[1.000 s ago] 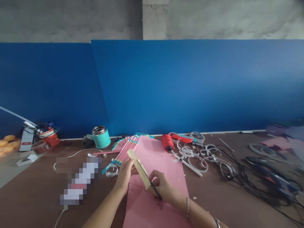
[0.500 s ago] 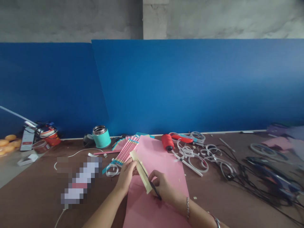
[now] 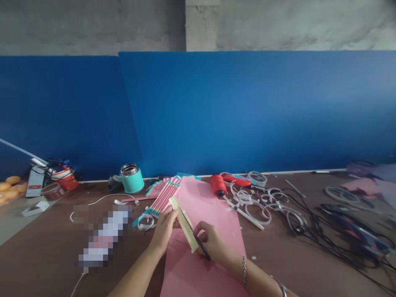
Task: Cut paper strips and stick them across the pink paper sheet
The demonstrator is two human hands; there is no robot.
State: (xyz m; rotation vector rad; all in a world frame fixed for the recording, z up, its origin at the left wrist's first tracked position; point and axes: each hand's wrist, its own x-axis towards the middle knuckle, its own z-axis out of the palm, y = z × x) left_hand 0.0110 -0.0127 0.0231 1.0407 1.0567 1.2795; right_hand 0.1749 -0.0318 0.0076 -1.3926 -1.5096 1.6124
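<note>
**Brown surface under a blue panel, pale strip slanted over pink**

Backed by a smooth blue panel [image 3: 232, 111] and a rough concrete wall [image 3: 148, 29], with clutter mostly toward the far edge and right side of the surface [image 3: 278, 268], probably to leave working room at the near edge. Running back from mid near edge: a flat pink sheet [image 3: 213, 214], matt like card. Above it, a narrow yellow strip [image 3: 186, 233], thin and papery. Pinched near its upper end by the left hand [image 3: 163, 229], fingers drawn close, likely to steady such flimsy stuff. Gripped in the right hand [image 3: 213, 244], fingers curled at the dark handle: seemingly scissors [image 3: 203, 248], slim and black, aligned with the strip's length, perhaps to follow its long edge. Too small to tell the blades' gap.

Just beyond the left hand: pink pleats [image 3: 166, 197], ridged, blue-tipped. By the sheet's far right corner: a red spool [image 3: 218, 185], tipped on its side. Farther right: curling white bands [image 3: 244, 197], springy-looking. Near the far edge, left of the pleats: a rounded teal jar [image 3: 133, 182], upright, metal-rimmed.
</note>
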